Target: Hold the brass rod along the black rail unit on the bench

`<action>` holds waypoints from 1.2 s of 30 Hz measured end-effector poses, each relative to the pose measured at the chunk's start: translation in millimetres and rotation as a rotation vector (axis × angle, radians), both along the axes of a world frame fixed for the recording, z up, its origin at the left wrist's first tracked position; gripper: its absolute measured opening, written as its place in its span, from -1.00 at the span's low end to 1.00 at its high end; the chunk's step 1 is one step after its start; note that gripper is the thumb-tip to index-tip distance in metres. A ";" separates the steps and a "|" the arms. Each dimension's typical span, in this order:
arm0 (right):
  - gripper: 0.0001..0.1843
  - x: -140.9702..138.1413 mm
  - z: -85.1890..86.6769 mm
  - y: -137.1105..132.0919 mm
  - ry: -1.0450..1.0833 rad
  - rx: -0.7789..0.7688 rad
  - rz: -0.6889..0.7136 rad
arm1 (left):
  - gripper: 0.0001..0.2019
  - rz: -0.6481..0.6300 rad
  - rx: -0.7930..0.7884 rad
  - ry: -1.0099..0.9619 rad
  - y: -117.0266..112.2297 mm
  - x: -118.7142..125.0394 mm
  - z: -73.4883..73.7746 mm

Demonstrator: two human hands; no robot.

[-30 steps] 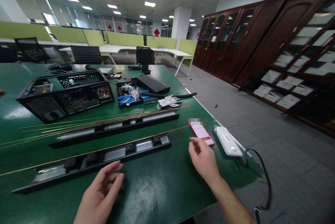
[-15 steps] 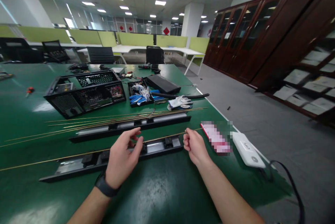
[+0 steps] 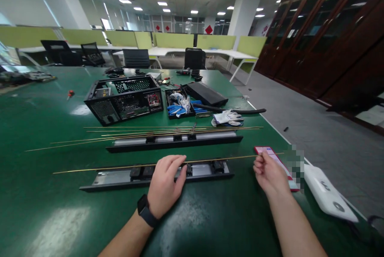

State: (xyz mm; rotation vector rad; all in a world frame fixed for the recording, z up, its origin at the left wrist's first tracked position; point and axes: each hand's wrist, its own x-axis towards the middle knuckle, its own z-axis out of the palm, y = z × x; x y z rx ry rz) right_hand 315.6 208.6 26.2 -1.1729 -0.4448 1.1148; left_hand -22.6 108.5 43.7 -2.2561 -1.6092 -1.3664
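Green matting covers the table [image 3: 45, 209], and nearest the camera both bare hands work at one thin brass rod [image 3: 120, 166]. The left hand [image 3: 166, 183], a dark watch on its wrist, lies palm down with fingers loosely spread over the middle of the near black strip [image 3: 120, 177], touching the rod there. The right hand [image 3: 268, 171] is curled, pinching the rod near its right end — that rod runs along the top of the near strip and past both its ends. Just right of the right hand lie a red phone [image 3: 270, 153] and a white box [image 3: 325, 197]. Farther back sits a second black strip [image 3: 175, 143] with a bundle of brass rods [image 3: 135, 133] along it. Beyond these stand an open black computer case [image 3: 124, 99], a tray of blue and white gloves [image 3: 179, 104] and a loose white glove [image 3: 226, 117].
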 end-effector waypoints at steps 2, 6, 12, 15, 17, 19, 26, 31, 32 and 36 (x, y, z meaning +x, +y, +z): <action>-0.67 8.5 0.7 4.8 0.008 -0.022 -0.046 | -0.66 -0.006 -0.005 0.022 0.2 1.7 -1.4; -0.76 10.5 2.0 3.8 0.020 -0.050 -0.067 | -0.66 -0.018 -0.015 0.063 1.8 3.4 -4.6; -0.71 -13.1 0.7 -8.5 -0.043 -0.058 0.101 | -0.66 -0.043 -0.047 0.129 1.5 5.8 -9.1; -0.59 -31.3 -0.2 -18.7 -0.112 -0.030 0.302 | -0.69 -0.035 -0.051 0.145 1.5 7.3 -11.6; -0.53 -41.8 -0.5 -24.7 -0.155 -0.041 0.411 | -0.69 -0.035 -0.055 0.144 2.2 7.4 -12.8; -0.49 -47.8 -1.2 -27.7 -0.176 -0.058 0.456 | -0.68 -0.041 -0.054 0.144 3.1 6.9 -13.1; -0.57 -29.8 -4.3 -15.7 -0.101 0.005 0.262 | -0.71 -0.038 -0.041 0.144 4.1 5.6 -11.1; -0.51 -30.1 -4.1 -18.8 -0.154 0.013 0.234 | -0.72 -0.037 -0.038 0.147 3.8 5.9 -10.6; -0.49 -34.3 -4.4 -21.3 -0.174 0.007 0.279 | -0.72 -0.040 -0.039 0.149 3.8 5.9 -10.6; -0.44 -48.5 -6.3 -28.0 -0.235 -0.034 0.438 | -0.72 -0.046 -0.036 0.152 4.1 5.5 -11.5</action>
